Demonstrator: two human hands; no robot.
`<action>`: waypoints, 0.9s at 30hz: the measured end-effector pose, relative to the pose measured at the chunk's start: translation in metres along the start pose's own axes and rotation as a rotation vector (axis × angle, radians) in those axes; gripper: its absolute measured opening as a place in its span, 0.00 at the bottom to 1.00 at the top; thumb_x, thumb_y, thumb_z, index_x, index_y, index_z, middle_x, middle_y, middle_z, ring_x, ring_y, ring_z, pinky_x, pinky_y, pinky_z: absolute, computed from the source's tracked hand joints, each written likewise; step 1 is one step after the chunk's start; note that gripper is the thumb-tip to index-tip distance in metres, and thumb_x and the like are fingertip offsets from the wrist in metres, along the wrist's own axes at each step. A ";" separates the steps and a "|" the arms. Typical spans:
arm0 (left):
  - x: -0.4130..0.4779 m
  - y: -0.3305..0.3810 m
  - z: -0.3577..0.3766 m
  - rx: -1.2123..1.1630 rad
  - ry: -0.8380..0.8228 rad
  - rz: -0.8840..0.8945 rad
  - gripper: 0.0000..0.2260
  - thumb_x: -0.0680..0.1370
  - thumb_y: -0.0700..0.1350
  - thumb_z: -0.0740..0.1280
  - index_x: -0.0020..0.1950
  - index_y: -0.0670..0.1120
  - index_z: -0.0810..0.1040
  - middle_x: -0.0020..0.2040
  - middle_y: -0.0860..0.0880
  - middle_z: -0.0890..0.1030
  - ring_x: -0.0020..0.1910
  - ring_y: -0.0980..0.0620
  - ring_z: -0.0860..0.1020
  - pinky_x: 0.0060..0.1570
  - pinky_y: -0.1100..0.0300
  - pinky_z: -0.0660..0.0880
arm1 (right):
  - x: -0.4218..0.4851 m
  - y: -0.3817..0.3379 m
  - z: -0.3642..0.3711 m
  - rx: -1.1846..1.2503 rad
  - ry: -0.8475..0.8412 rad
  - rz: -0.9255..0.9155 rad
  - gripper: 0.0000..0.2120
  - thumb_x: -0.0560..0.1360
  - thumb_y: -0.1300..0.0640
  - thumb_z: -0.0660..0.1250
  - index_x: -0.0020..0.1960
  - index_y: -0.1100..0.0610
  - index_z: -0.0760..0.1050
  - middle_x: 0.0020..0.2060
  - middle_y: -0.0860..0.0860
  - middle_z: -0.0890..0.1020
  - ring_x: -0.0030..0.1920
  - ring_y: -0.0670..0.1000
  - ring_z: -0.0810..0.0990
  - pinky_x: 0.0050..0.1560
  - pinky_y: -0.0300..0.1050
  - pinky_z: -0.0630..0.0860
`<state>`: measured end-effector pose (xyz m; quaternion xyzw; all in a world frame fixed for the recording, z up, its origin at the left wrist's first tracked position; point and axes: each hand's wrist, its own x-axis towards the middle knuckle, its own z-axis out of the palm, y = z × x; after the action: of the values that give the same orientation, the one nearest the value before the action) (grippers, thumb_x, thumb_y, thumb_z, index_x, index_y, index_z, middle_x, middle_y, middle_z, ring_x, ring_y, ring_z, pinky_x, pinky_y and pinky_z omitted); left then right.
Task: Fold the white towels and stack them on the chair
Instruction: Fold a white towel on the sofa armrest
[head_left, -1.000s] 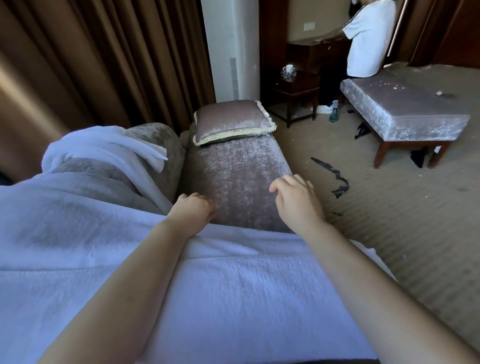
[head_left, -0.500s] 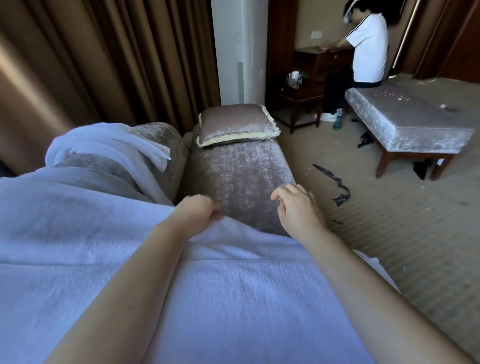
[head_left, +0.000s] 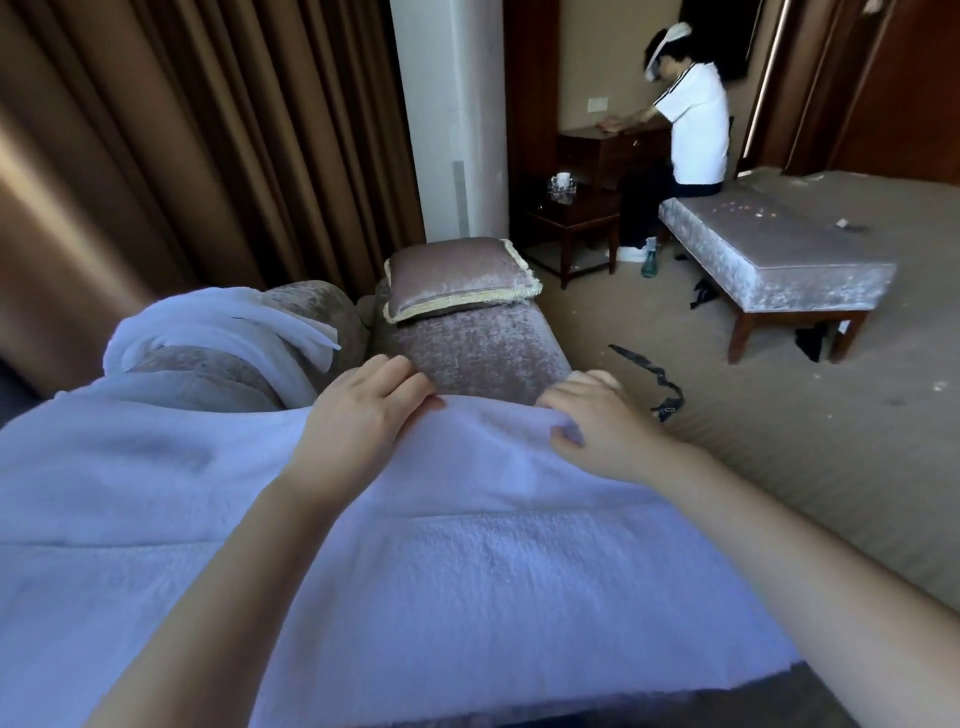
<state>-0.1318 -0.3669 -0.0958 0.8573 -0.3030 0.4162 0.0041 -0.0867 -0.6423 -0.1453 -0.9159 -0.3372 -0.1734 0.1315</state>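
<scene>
The left hand (head_left: 363, 410) lay palm down on the far edge of a large white terry towel (head_left: 441, 561), its fingers (head_left: 400, 376) spread flat and loose, gripping nothing. The right hand (head_left: 597, 426) pinched the same edge, thumb on top of the cloth and fingers curled over and behind it, so a small fold of towel bunched between them.

The towel was spread across a long mauve velvet chaise (head_left: 478, 353), covering its near part and reaching toward the bottom of the view. Beyond the hands the bare velvet seat ran to a mauve velvet cushion with cream fringe (head_left: 457, 278). A second white towel (head_left: 218, 325) was draped over the chaise's rounded arm at the left. Brown pleated curtains (head_left: 208, 130) hung behind. On the beige carpet (head_left: 779, 441) to the right stood a silver velvet bench with wooden legs (head_left: 779, 254), where another person in a white shirt (head_left: 696, 130) sat.

The towel's far edge lay directly under both hands, the rest stretching back beneath the forearms.
</scene>
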 end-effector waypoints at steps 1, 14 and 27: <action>-0.003 0.000 -0.008 -0.001 0.008 -0.008 0.19 0.83 0.48 0.54 0.43 0.41 0.80 0.37 0.46 0.74 0.36 0.46 0.73 0.34 0.54 0.71 | -0.008 0.008 -0.005 -0.068 0.008 -0.017 0.02 0.71 0.56 0.66 0.43 0.54 0.74 0.35 0.46 0.73 0.44 0.52 0.73 0.54 0.48 0.64; -0.053 0.063 -0.068 -0.026 -0.006 0.131 0.15 0.81 0.47 0.61 0.40 0.42 0.79 0.35 0.48 0.74 0.32 0.49 0.74 0.25 0.55 0.70 | -0.162 -0.008 -0.058 -0.363 0.500 0.212 0.06 0.69 0.66 0.64 0.39 0.57 0.76 0.34 0.49 0.77 0.41 0.53 0.68 0.43 0.43 0.55; -0.139 0.097 -0.066 -0.020 -0.233 0.303 0.06 0.73 0.41 0.72 0.41 0.46 0.75 0.35 0.50 0.72 0.30 0.50 0.72 0.23 0.57 0.69 | -0.242 -0.042 -0.016 -0.368 0.408 0.089 0.11 0.65 0.70 0.61 0.39 0.56 0.75 0.38 0.50 0.77 0.41 0.55 0.73 0.43 0.48 0.66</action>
<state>-0.2947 -0.3567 -0.1761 0.8441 -0.4313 0.3071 -0.0851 -0.2904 -0.7557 -0.2237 -0.8845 -0.2262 -0.4066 0.0355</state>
